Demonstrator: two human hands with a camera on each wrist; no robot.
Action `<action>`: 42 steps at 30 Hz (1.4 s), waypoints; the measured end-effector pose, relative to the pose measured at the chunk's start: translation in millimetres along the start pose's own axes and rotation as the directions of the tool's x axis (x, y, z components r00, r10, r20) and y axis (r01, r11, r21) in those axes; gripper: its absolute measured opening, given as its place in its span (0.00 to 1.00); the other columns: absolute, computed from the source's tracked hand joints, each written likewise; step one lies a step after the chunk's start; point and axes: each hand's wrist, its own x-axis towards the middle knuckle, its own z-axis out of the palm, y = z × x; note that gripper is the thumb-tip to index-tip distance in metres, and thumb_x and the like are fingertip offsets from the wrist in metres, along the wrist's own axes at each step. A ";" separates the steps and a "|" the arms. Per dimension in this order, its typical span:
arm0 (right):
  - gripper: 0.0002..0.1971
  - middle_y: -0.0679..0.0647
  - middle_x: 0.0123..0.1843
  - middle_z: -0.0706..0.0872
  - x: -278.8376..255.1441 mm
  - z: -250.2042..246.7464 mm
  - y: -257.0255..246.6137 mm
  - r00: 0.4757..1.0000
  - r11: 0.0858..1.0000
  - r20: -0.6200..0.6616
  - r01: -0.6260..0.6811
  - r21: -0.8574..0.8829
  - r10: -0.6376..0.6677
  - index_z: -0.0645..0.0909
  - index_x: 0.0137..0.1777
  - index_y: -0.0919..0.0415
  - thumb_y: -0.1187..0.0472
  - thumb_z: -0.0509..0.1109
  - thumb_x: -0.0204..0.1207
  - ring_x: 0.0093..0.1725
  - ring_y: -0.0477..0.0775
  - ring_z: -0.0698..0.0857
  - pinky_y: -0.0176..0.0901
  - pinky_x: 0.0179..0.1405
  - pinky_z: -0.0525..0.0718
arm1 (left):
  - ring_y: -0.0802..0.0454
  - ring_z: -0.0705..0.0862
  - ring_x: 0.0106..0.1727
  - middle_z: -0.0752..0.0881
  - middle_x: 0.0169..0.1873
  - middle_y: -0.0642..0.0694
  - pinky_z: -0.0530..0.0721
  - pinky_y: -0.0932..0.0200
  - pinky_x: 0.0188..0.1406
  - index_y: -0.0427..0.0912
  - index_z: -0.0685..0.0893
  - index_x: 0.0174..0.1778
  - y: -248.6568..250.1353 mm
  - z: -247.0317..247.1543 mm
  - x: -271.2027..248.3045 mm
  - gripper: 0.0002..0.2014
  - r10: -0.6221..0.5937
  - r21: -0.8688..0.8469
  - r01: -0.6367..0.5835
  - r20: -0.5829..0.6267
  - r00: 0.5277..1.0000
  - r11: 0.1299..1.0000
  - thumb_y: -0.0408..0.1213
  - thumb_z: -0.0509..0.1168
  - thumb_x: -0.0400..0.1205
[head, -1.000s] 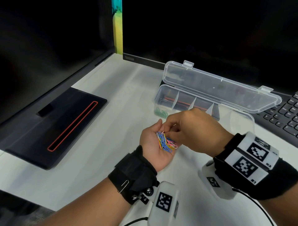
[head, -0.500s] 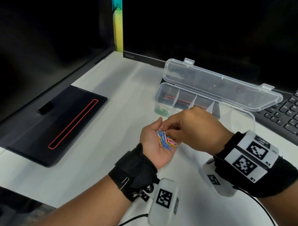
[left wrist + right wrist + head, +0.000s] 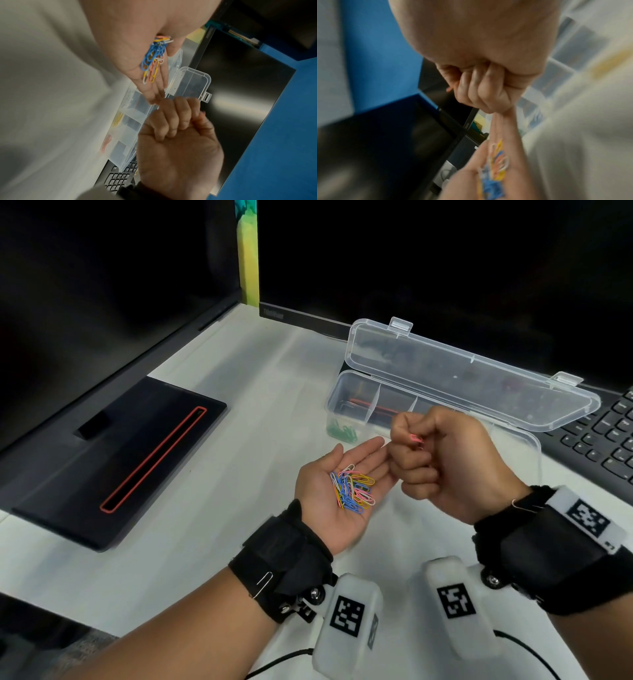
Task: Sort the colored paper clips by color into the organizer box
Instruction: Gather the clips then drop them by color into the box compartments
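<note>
**Pink clip pinched above the box**

Now the left hand (image 3: 337, 498) lies palm up with fingers straight, carrying a pile of clips (image 3: 352, 489) in blue, yellow, pink and white on the palm. Just beyond its fingertips, the right hand (image 3: 445, 463) is curled into a fist, thumb and forefinger pinching a single pink clip (image 3: 416, 438). The two hands nearly touch. Behind the right hand stands the clear box (image 3: 346, 402), its lid (image 3: 462, 378) tipped back open. Green clips (image 3: 342, 432) sit in the end compartment just past the left fingertips; the left wrist view shows yellow and pink ones in compartments further along. A keyboard (image 3: 606, 436) lies beyond the right wrist.
</note>
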 end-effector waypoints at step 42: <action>0.09 0.51 0.24 0.52 0.0 -1.1 23.9 0.996 0.914 0.091 -0.049 0.404 0.013 0.63 0.26 0.58 0.60 0.53 0.66 0.21 0.48 0.48 0.33 0.19 0.47 | 0.44 0.91 0.49 0.89 0.51 0.33 0.89 0.55 0.47 0.28 0.81 0.60 2.2 -3.6 -0.1 0.23 0.024 0.016 -0.024 0.000 1.000 1.000 0.41 0.47 0.87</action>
